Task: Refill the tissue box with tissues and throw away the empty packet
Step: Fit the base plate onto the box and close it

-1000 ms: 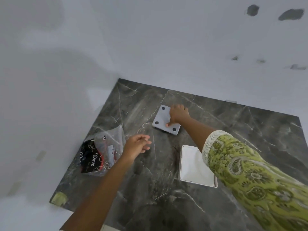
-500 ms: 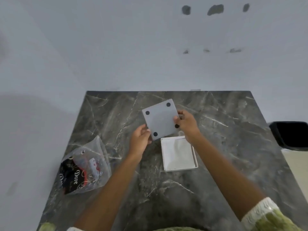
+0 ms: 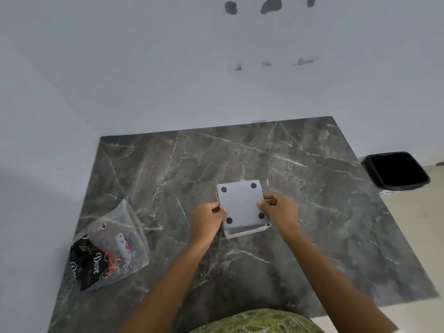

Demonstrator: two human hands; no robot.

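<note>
A square grey panel with four black dot feet [image 3: 241, 204] lies over the white tissue box [image 3: 247, 231], covering most of it; only the box's near rim shows. My left hand [image 3: 207, 218] pinches the panel's left edge and my right hand [image 3: 280, 211] grips its right edge. The tissues inside the box are hidden. A clear plastic packet with black and red "Dove" print [image 3: 108, 251] lies flat and crumpled at the left of the dark marble table [image 3: 312, 188], apart from both hands.
A black bin [image 3: 397, 170] stands open on the floor past the table's right edge. White walls close the table's far and left sides. My green patterned clothing [image 3: 259, 320] shows at the bottom.
Both hands have brought the grey panel down from above the table onto the white box, which is now mostly covered. A second ago only my right hand touched it.
</note>
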